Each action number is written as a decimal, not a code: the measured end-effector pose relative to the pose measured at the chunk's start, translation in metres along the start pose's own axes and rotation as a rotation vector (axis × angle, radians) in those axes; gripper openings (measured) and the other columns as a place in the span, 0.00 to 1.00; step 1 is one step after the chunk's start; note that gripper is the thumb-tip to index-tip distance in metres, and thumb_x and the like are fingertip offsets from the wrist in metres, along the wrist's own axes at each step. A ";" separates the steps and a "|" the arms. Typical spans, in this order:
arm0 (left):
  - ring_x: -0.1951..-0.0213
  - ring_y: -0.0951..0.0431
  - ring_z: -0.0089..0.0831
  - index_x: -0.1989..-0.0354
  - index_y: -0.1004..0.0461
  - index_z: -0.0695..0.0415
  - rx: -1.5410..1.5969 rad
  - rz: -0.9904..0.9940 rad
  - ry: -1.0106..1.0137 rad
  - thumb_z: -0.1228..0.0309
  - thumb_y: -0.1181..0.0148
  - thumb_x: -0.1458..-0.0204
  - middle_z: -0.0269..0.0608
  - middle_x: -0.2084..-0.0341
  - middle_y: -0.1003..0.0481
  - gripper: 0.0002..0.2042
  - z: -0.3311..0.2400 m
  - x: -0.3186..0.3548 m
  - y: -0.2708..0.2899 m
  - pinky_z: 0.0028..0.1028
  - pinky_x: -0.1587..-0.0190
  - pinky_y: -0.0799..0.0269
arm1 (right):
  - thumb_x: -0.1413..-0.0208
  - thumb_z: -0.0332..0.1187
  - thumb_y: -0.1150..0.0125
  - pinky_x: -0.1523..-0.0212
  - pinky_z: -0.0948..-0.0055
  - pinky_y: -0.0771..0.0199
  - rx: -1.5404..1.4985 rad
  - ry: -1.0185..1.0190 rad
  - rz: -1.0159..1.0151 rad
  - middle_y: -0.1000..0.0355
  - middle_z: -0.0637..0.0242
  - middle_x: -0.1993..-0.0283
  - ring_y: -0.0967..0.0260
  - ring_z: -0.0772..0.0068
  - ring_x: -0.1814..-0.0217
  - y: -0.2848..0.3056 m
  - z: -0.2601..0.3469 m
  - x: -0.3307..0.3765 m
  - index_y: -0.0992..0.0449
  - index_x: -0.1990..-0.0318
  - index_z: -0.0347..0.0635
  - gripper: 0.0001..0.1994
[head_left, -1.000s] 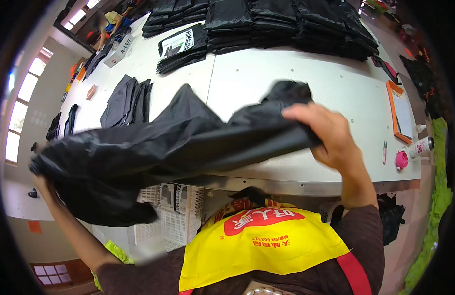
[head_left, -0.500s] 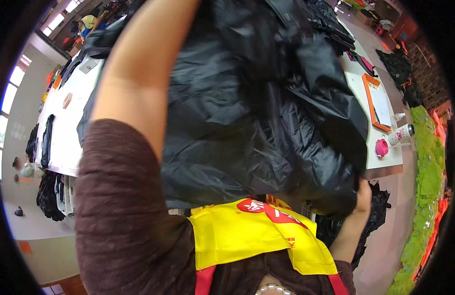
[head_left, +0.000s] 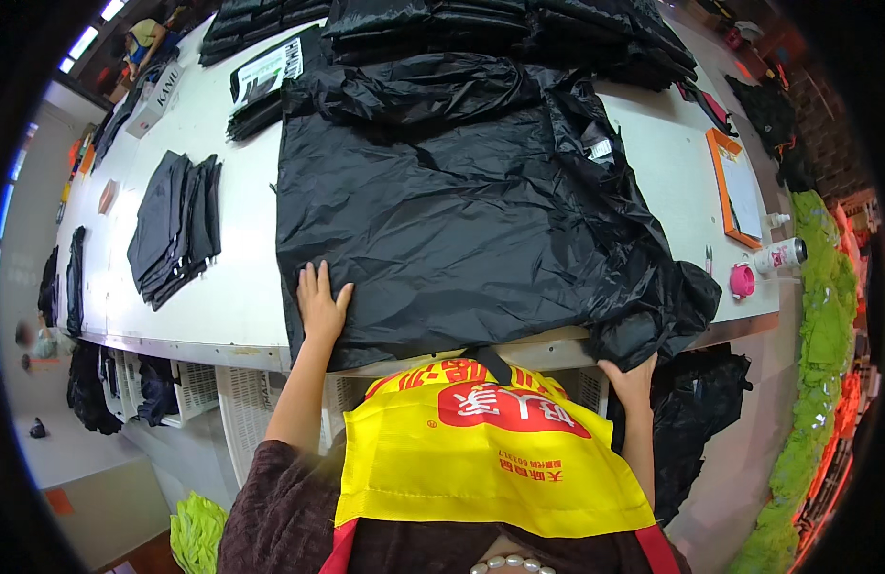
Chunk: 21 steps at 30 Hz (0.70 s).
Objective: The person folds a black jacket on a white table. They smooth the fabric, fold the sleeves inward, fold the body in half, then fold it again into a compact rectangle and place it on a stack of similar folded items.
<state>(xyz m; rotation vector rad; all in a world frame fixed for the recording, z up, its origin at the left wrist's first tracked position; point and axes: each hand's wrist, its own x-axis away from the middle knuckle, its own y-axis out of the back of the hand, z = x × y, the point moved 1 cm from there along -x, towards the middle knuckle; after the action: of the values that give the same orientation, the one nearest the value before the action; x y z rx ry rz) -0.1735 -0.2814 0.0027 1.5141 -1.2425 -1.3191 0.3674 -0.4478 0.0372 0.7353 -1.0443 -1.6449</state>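
Note:
A black, shiny jacket (head_left: 433,220) lies spread on the white table, wrinkled, with its front edge along the table's front edge. A small white label (head_left: 600,149) shows on its right part. Flat on its lower left side rests my left hand (head_left: 321,304), fingers spread. At the near right corner, the jacket's bunched cloth (head_left: 643,311) hangs over the table edge. My right hand (head_left: 631,381) has hold of that cloth from below; most of its fingers are hidden by it.
Folded black garments (head_left: 423,29) are stacked at the table's far side. More dark folded pieces (head_left: 177,225) lie on the left. On the right are an orange clipboard tray (head_left: 718,182), a bottle (head_left: 782,253) and a pink cup (head_left: 742,280). White baskets (head_left: 243,407) stand below.
The jacket was raised and covered much of the view; now it lies flat on the table. My left arm has come down from far forward, and its hand rests on the cloth.

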 end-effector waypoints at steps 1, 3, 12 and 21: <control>0.40 0.45 0.55 0.42 0.40 0.60 -0.020 -0.012 0.023 0.54 0.43 0.52 0.60 0.42 0.44 0.32 0.007 0.005 0.001 0.46 0.40 0.50 | 0.61 0.44 0.32 0.38 0.60 0.49 -0.173 -0.006 -0.059 0.44 0.41 0.40 0.48 0.43 0.38 0.000 0.000 -0.006 0.39 0.43 0.32 0.38; 0.40 0.46 0.55 0.42 0.40 0.60 0.026 -0.017 0.047 0.55 0.43 0.51 0.60 0.41 0.44 0.31 0.015 0.007 0.004 0.46 0.40 0.51 | 0.53 0.43 0.37 0.46 0.63 0.39 -0.358 -0.158 0.033 0.34 0.41 0.51 0.36 0.47 0.47 0.034 0.006 -0.025 0.33 0.51 0.27 0.28; 0.37 0.48 0.52 0.41 0.40 0.60 0.168 0.022 0.017 0.58 0.43 0.49 0.58 0.40 0.45 0.29 0.024 -0.003 0.016 0.43 0.37 0.54 | 0.59 0.52 0.33 0.51 0.66 0.33 0.071 -0.685 0.730 0.32 0.50 0.49 0.32 0.57 0.51 0.086 -0.050 -0.009 0.36 0.46 0.30 0.39; 0.39 0.43 0.46 0.43 0.37 0.58 -0.253 0.068 0.047 0.60 0.48 0.47 0.52 0.43 0.39 0.25 0.027 0.012 0.043 0.45 0.39 0.51 | 0.50 0.38 0.45 0.52 0.59 0.33 -0.110 0.445 -0.006 0.29 0.54 0.53 0.33 0.52 0.51 0.033 0.184 -0.154 0.28 0.54 0.41 0.17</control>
<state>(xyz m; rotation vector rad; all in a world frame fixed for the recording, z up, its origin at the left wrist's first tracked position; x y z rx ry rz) -0.2083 -0.3016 0.0356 1.3057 -1.0451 -1.3338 0.2718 -0.2529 0.1446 0.9752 -0.6303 -1.4397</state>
